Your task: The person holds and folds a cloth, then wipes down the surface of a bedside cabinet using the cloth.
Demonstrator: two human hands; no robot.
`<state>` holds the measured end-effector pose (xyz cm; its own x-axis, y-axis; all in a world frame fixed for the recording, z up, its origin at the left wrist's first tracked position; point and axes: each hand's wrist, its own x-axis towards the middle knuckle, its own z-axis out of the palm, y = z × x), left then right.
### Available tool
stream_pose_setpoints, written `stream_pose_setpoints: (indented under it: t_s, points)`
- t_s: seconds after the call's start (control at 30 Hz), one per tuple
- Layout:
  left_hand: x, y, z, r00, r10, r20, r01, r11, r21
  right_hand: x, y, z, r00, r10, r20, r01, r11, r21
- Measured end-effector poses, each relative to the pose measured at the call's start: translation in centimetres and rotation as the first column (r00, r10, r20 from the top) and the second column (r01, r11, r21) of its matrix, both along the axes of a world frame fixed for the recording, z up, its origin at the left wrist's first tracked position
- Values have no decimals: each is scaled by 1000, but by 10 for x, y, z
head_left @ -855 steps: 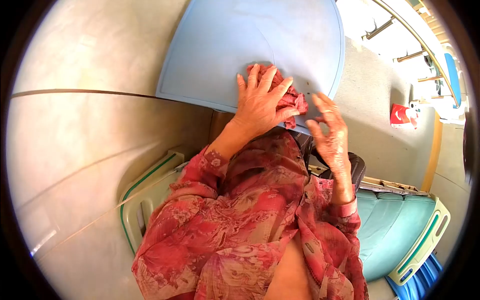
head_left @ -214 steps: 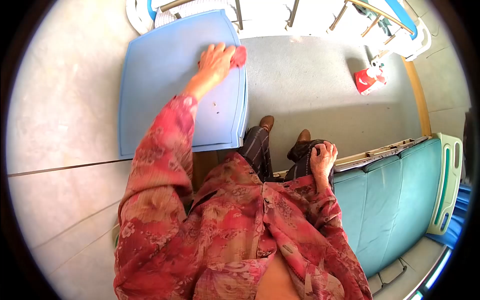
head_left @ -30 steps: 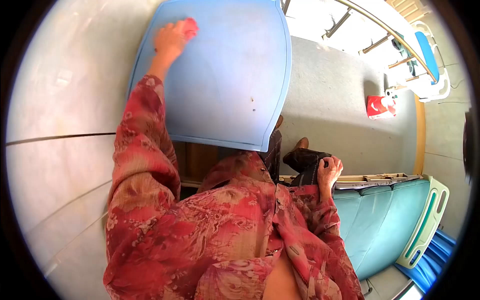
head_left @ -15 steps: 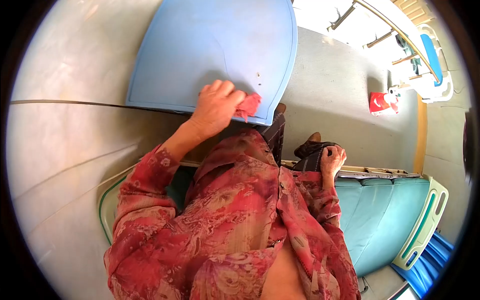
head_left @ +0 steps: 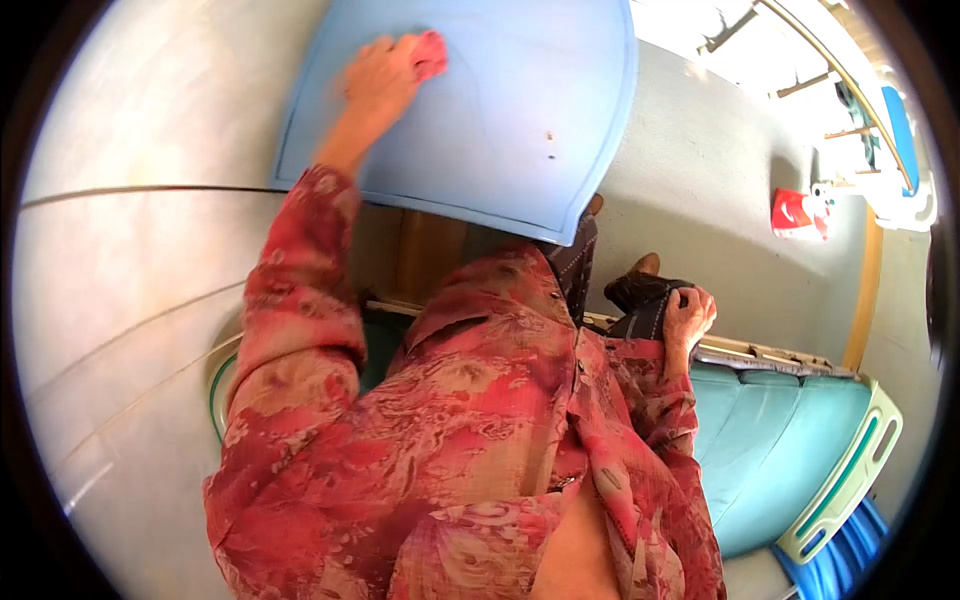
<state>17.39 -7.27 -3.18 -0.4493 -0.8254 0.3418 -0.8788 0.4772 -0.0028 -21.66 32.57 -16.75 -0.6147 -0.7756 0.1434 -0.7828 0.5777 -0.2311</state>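
My left hand [head_left: 385,75] is closed around a crumpled pinkish-red cloth [head_left: 430,55] and is blurred by motion. Both are over the far left part of a light blue tabletop [head_left: 500,100], with the cloth against its surface. Two small dark spots mark the tabletop near its right side. On the right, my right hand [head_left: 690,312] rests at my knee, its fingers curled over the dark trouser leg [head_left: 640,318]. The tips of those fingers are partly hidden.
I sit on a bed with a teal mattress [head_left: 770,440] and a pale end board [head_left: 850,470]. A pale wall [head_left: 130,110] stands at the left. On the grey floor [head_left: 700,180] lies a red bag [head_left: 795,214]; another bed with a rail [head_left: 875,110] is beyond it.
My left hand has swept the cloth away from the tabletop's near edge, up and to the left. My right hand stays at the knee. The whole view has shifted slightly.
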Motion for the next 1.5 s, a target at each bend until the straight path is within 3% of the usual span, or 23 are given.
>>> stream_pose_setpoints:
  t_s: [0.17,0.23,0.37,0.47,0.57,0.7,0.77,0.83,1.03,1.1,1.17,1.23,1.27,1.33,1.5]
  points:
    - [-41,-19,-3,982,189,4,-189,980,-55,-3,0,-5,1000,-15,3,15,999,36]
    - [-50,-8,-2,985,127,-118,-129,992,-12,-2,-1,-2,1000,-13,17,12,999,52]
    - [-71,65,7,969,-197,-151,200,980,5,3,0,1,997,0,-71,2,1000,24]
    - [-70,116,13,936,-287,-203,309,948,82,2,4,-2,995,-1,-96,1,1000,-1]
    - [-46,138,19,886,-366,-284,419,895,155,-5,7,-6,1000,-22,8,22,999,34]
    - [26,118,15,969,-189,-161,202,977,63,-7,12,-10,1000,-16,-13,17,1000,8]
    - [74,105,13,997,2,-79,-3,1000,-14,-8,10,-10,1000,-7,0,7,1000,-9]
    - [122,92,13,987,160,-19,-159,987,33,-7,8,-8,1000,-15,2,15,1000,15]
    - [155,22,4,997,73,-3,-72,996,60,-1,1,-2,1000,-24,-9,24,1000,1]
    - [146,10,5,992,122,9,-123,992,33,-3,2,-2,1000,-21,21,21,1000,15]
    - [136,14,10,985,172,16,-172,985,5,-3,6,-3,999,-35,0,35,999,0]
    - [129,31,26,993,115,-22,-110,981,159,-2,6,-4,998,-64,-8,64,998,-20]
    - [133,41,25,993,113,-20,-108,981,159,-1,6,-5,997,-68,-26,67,997,-33]
    - [143,60,19,999,-31,-18,34,977,211,-5,9,-6,999,-47,-2,47,998,-32]
    - [150,51,3,996,40,-84,-25,984,174,-6,5,-5,1000,-6,-20,5,999,-31]
